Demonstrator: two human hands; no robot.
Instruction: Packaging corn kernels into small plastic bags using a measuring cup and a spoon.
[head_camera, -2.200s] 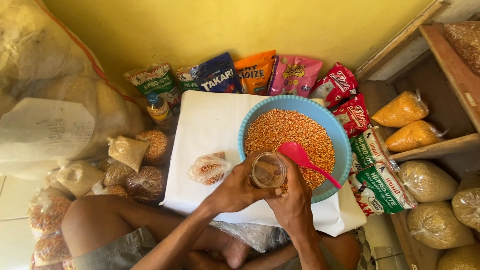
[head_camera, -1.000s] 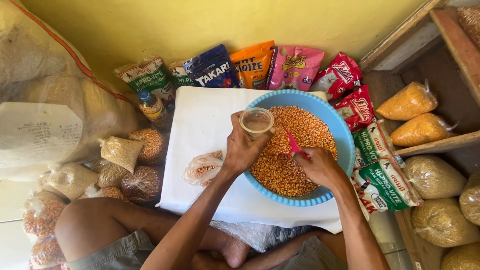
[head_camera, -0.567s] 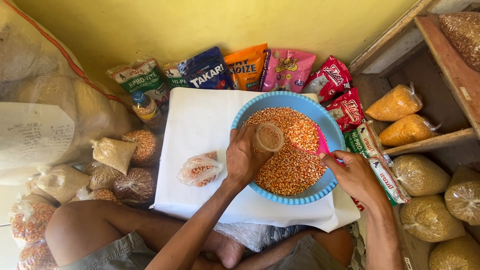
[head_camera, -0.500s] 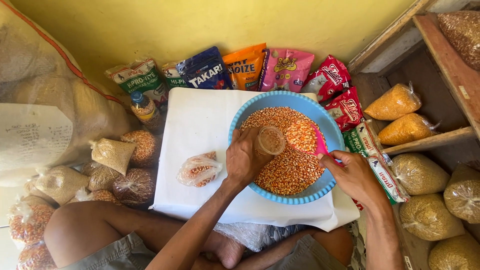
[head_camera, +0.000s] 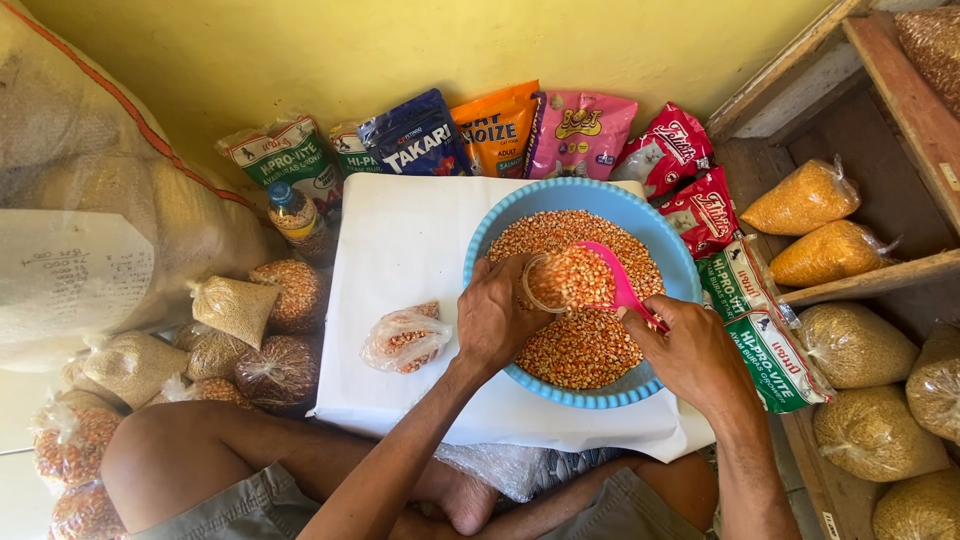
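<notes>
- My left hand (head_camera: 497, 318) is curled tight around a small clear cup (head_camera: 548, 283), fingers wrapped on its side, cup tipped over sideways with its mouth facing right, inside the bowl.
- My right hand (head_camera: 693, 352) is closed on the handle of a pink scoop (head_camera: 612, 278); thumb and fingers pinch the handle end, scoop head points left toward the cup mouth.
- Scoop head is loaded with corn kernels (head_camera: 585, 345) and sits right at the cup opening, touching or just beside it, cannot tell which.
- Both hands are over the blue bowl (head_camera: 672, 251), which is heaped with orange-yellow kernels; left hand crosses the bowl's left rim, right hand crosses the lower right rim.
- Bowl stands on a white board (head_camera: 400, 235) resting over my legs.
- On the board, just left of my left hand, lies 1 small clear bag of kernels (head_camera: 405, 338), knotted shut, apart from the bowl.
- Behind the board, a row of colourful feed packets (head_camera: 495, 130) leans on the yellow wall; 2 red ones touch the bowl's upper right side.
- A small bottle with a blue cap (head_camera: 297, 220) stands at the board's upper left corner.
- Left of the board: a pile of small tied grain bags (head_camera: 245, 325), plus a large white sack (head_camera: 90, 230) behind them.
- Right: a wooden shelf (head_camera: 870, 275) with 2 yellow grain bags on it, paler bags below.
- A green-and-white packet (head_camera: 765, 330) lies just right of the bowl, under my right wrist side.
</notes>
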